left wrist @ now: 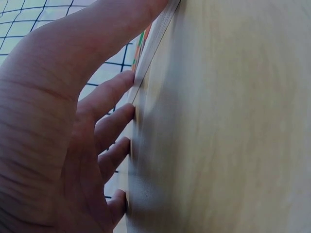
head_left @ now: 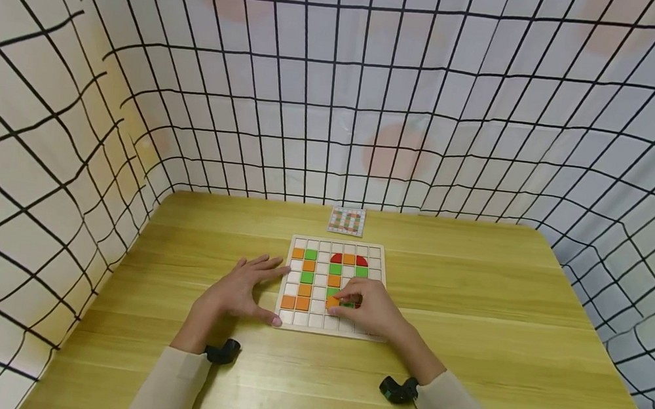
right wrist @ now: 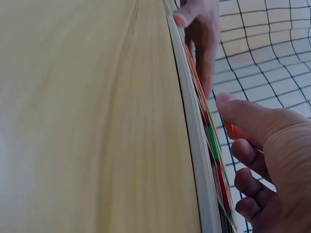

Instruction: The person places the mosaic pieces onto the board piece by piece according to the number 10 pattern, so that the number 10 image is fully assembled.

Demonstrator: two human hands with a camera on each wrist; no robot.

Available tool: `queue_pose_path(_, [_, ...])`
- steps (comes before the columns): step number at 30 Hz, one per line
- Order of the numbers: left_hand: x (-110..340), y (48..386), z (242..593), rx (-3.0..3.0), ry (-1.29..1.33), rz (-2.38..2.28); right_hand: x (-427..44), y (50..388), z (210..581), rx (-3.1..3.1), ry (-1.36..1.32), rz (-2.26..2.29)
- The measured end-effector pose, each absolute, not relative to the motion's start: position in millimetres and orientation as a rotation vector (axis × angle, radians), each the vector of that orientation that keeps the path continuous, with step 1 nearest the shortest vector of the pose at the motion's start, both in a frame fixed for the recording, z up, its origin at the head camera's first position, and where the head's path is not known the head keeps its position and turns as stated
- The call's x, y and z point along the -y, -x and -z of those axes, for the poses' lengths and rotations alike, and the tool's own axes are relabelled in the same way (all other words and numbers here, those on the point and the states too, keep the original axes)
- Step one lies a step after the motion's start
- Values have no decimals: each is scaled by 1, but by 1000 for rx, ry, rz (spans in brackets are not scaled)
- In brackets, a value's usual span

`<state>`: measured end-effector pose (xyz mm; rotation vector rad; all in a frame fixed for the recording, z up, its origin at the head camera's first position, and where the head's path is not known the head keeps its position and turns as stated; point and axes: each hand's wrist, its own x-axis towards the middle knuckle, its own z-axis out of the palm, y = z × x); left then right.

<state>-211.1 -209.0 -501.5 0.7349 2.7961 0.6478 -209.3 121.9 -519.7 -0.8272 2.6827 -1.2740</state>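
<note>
A white gridded board (head_left: pixel 319 292) lies on the table, with orange, green and red tiles in some of its squares. My left hand (head_left: pixel 238 289) is spread along its left side, the thumb touching the lower left corner and the index fingertip at the edge higher up. Over the lower right part of the board, my right hand (head_left: pixel 375 308) pinches an orange tile (right wrist: pixel 236 132) between thumb and fingers. The tile is just above the board in the right wrist view. Squares beneath the right hand are partly hidden.
Behind the board lies a small pattern card (head_left: pixel 346 221) with a similar coloured grid. The wooden table (head_left: pixel 474 284) extends around both. A black wire mesh (head_left: pixel 331 106) with white sheeting behind it encloses the back and sides.
</note>
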Motion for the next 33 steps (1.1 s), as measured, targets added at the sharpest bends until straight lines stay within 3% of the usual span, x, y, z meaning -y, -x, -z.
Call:
queue_pose_path(12, [205, 210, 501, -2796, -729, -647, -97, 206, 518, -2664, 837, 1230])
queue_pose_path(33, [200, 213, 501, -2784, -737, -649, -99, 203, 515, -2739, 801, 1118])
